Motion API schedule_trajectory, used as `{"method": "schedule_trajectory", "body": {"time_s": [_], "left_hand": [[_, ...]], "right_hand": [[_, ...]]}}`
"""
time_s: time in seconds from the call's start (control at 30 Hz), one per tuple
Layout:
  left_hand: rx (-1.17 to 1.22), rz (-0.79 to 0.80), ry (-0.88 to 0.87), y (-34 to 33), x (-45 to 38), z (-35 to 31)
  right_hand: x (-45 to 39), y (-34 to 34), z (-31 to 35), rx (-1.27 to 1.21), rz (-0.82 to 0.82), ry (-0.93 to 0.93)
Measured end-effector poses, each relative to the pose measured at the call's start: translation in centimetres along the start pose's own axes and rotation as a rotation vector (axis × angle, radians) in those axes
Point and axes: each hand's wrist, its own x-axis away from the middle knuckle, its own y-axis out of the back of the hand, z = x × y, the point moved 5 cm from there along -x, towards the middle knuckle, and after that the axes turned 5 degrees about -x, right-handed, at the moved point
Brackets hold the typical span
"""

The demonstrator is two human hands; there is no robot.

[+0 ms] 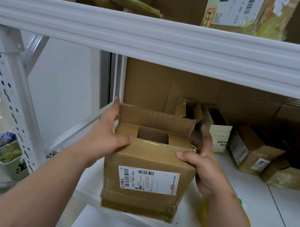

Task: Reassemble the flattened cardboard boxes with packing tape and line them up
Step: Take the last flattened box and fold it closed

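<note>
Both hands hold the small box (149,163) just above the white shelf (249,196). The left hand (107,132) and right hand (204,164) grip its sides, thumbs pressing the near flap (151,148) down, probably so it stays shut for taping. The far flap (156,119) stands open.

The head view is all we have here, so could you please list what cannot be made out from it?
- Box inside: head view, mostly hidden by its flaps; contents unknown.
- Box underside: faces away.
- Left hand and right hand fingers: partly behind the box.
- Label small print: too small.
- Bin contents: blurred.
- Packing tape roll: none in view.
</note>
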Motion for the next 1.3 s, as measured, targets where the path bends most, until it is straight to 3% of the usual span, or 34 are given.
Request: {"method": "schedule_trajectory", "body": {"time_s": [0.3,0.5,0.77,1.0,1.17,1.3], "left_hand": [[-0.226,-0.015,-0.157,-0.1,0.3,0.1],[-0.233,-0.188,-0.211,0.1,0.8,1.6],[-0.432,-0.075,-0.242,0.3,0.4,1.3],[-0.814,0.06,-0.311,-1.0,1.3,-1.3],[-1.131,0.248,-0.213,-2.3,2.0,-1.3],[-1.095,0.3,-0.226,-2.8,2.3,-1.2]], "right_hand": [[-0.4,0.0,0.3,0.176,0.018,0.041],[0.4,0.3,0.5,0.257,-0.111,0.051],[0.6,-0.7,2.9,0.611,-0.235,0.023],[1.0,-3.7,4.4,0.947,-0.148,0.199],[2.6,-6.3,3.9,1.398,0.064,0.074],[3.1,-7.2,3.8,1.445,0.18,0.04]]}}
